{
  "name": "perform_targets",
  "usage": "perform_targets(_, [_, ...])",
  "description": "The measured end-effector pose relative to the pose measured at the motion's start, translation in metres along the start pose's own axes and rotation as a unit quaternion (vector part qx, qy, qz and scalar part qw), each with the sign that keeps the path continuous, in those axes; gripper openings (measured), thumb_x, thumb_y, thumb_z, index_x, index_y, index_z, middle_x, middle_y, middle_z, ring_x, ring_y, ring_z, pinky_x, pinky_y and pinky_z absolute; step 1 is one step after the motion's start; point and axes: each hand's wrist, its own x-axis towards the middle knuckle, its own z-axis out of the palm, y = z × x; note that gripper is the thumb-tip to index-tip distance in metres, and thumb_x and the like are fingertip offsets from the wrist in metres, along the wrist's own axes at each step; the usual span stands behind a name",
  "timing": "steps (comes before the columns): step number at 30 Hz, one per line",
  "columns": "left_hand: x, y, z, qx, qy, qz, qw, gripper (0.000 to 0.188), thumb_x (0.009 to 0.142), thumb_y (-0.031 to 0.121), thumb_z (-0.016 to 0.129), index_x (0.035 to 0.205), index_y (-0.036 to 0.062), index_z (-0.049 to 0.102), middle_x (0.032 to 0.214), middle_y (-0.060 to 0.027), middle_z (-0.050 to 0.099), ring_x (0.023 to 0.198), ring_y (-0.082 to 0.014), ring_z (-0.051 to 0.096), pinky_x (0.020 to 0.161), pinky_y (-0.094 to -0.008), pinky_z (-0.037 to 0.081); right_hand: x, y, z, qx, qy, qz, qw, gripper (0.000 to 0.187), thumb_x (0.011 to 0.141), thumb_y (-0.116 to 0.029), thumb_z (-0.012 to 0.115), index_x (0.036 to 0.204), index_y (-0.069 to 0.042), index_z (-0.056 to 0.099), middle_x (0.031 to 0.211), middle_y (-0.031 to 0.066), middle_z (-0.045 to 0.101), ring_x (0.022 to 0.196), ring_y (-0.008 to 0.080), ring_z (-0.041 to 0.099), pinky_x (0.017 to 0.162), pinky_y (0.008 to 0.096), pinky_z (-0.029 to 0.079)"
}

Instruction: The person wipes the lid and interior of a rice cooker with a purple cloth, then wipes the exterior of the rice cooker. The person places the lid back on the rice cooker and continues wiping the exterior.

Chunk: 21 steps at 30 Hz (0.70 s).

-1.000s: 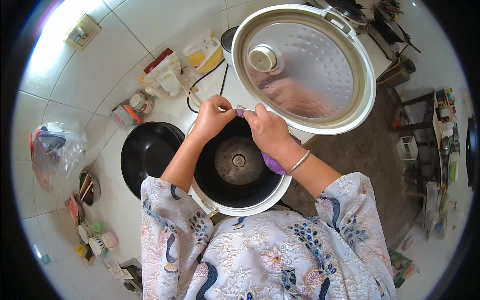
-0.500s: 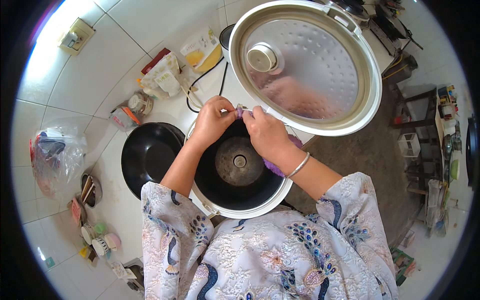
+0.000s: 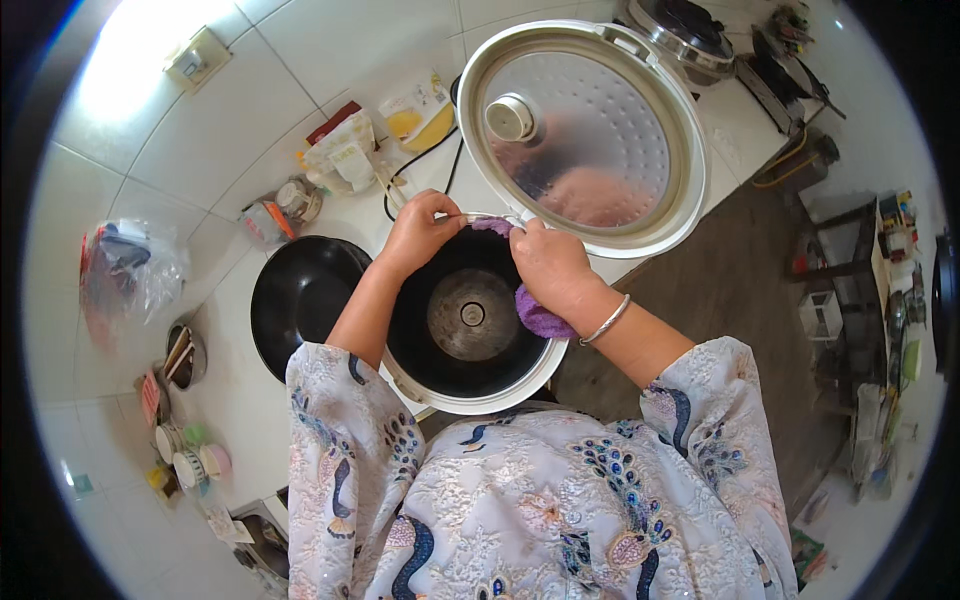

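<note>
At the far rim (image 3: 487, 215) of the open rice cooker (image 3: 480, 405), the right hand (image 3: 550, 266) grasps a purple cloth (image 3: 542, 317) hanging partly inside, while the left hand (image 3: 418, 236) is pinched beside it, apparently on the cloth's edge. The step looks like wiping near the lid (image 3: 600, 130); the next move seems to call for keeping the cloth taut.

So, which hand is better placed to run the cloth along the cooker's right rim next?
Right, probably: the right hand grips the cloth, which shows along that side. The left hand is farther off.
</note>
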Motion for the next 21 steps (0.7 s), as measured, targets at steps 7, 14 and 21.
perform_targets(7, [-0.05,-0.012,-0.023,0.047,0.057,-0.037,0.997,0.029,0.084,0.004,0.065,0.113,0.0055,0.067,0.104,-0.0169,0.066,0.093,-0.029,0.064,0.081,-0.0348,0.05,0.01,-0.003,0.014,0.015,0.02,-0.005,1.0,0.009,0.08,-0.005,0.056,0.087,-0.001,0.06,0.085,0.0159,0.061,0.068,0.0308,0.067,0.058,0.0411,0.055])
perform_targets(14, [-0.067,-0.014,-0.013,-0.03,0.103,-0.108,0.988,0.028,0.088,0.004,0.063,0.116,0.0059,0.067,0.097,-0.0154,0.068,0.083,-0.0243,0.064,0.078,-0.0311,0.049,0.029,-0.015,0.019,-0.015,0.035,-0.047,0.998,0.012,0.079,-0.006,0.058,0.087,0.0,0.066,0.087,0.0137,0.064,0.071,0.0252,0.071,0.058,0.0335,0.057])
perform_targets(21, [-0.069,-0.011,-0.013,0.01,0.11,-0.093,0.99,0.026,0.089,0.006,0.061,0.115,0.0057,0.067,0.1,-0.0152,0.067,0.085,-0.0272,0.064,0.078,-0.0325,0.05,0.006,-0.003,0.005,-0.021,-0.027,-0.017,0.999,0.012,0.078,-0.005,0.059,0.085,0.002,0.068,0.081,0.0158,0.067,0.07,0.026,0.071,0.055,0.0349,0.056])
